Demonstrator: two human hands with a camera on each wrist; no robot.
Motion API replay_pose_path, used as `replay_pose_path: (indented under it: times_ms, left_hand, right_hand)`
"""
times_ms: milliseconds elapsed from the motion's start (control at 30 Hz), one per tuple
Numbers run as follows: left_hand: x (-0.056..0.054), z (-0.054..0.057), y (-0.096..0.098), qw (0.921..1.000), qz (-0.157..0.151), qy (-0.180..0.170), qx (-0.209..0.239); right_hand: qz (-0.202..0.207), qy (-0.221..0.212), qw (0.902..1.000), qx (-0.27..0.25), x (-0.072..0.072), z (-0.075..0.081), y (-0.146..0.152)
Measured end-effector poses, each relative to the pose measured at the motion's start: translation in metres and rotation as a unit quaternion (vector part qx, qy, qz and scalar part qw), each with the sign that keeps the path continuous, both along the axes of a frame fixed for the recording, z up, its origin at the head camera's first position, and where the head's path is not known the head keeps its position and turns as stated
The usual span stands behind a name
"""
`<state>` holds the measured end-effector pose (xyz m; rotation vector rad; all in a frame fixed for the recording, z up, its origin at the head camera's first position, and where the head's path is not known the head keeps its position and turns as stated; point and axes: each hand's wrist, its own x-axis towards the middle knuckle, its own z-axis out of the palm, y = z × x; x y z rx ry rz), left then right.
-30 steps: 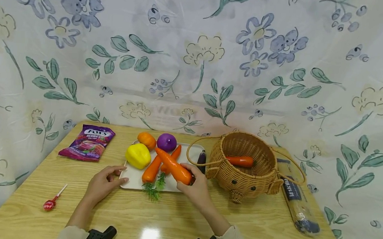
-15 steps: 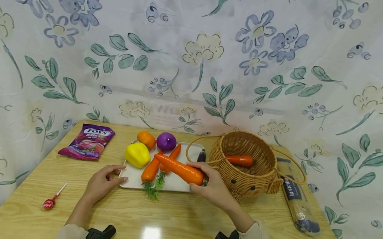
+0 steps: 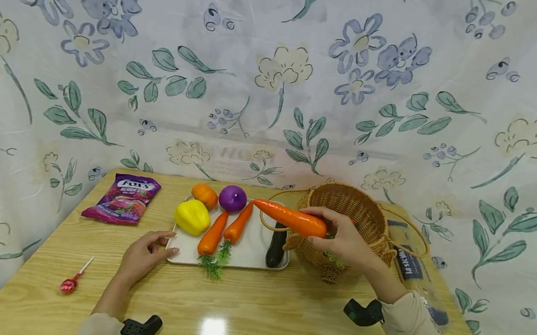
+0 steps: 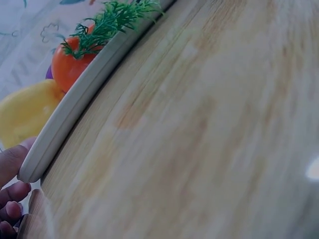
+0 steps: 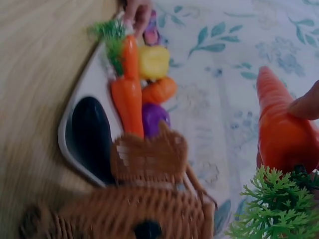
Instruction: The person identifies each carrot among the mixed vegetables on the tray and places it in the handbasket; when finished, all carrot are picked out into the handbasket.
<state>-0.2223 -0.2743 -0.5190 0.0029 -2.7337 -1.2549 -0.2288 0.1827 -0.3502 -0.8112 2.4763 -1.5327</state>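
Observation:
My right hand [image 3: 345,239] grips a large orange carrot [image 3: 290,218] by its thick end, raised over the front left of a wicker basket [image 3: 342,195]; its tip points left. Green leaves [image 5: 279,206] hang from that end in the right wrist view. My left hand [image 3: 148,255] holds the left end of a white tray [image 3: 252,258], its fingertips at the rim. On the tray lie two smaller carrots [image 3: 213,235], a yellow pepper [image 3: 192,217], a small orange pumpkin [image 3: 204,195], a purple onion [image 3: 233,198] and a dark eggplant [image 3: 275,249]. My right hand mostly hides the carrot inside the basket.
A purple candy bag [image 3: 124,198] lies at the back left, with a red lollipop [image 3: 69,285] nearer the front. Right of the basket is a clear package with a dark label [image 3: 408,260]. The basket's looped handle [image 3: 269,220] sticks out over the tray. A floral curtain [image 3: 235,107] hangs behind.
My right hand has lifted the large carrot off the tray and carried it right to the basket, uncovering the smaller carrots and the eggplant. The left hand has stayed at the tray.

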Motion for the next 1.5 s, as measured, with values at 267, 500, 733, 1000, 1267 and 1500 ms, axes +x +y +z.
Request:
replay_pose_path:
  times_ms: [267, 500, 733, 1000, 1267, 1500]
  left_hand:
    - [0.001, -0.002, -0.001, 1.0000, -0.001, -0.001, 0.004]
    - [-0.001, 0.002, 0.001, 1.0000, -0.007, -0.001, 0.004]
    - [-0.003, 0.008, 0.002, 0.9999, -0.012, -0.012, 0.002]
    - [-0.002, 0.007, 0.002, 0.9999, -0.008, -0.013, 0.003]
    - [0.000, 0.007, 0.002, 0.9996, -0.001, -0.027, -0.001]
    - [0.000, 0.007, 0.002, 0.9994, -0.010, -0.031, 0.007]
  right_hand:
    - [-0.033, -0.024, 0.9992, -0.005, -0.013, 0.007, 0.042]
    - [-0.063, -0.036, 0.9970, 0.028, -0.021, 0.015, 0.074]
    - [-0.070, -0.028, 0.9961, 0.044, -0.033, 0.021, 0.098]
    - [-0.053, -0.045, 0.9946, 0.077, -0.044, 0.025, 0.117]
    - [-0.046, -0.062, 0.9904, 0.114, -0.054, 0.033, 0.132]
    - [-0.027, -0.091, 0.9846, 0.147, -0.062, 0.040, 0.137]
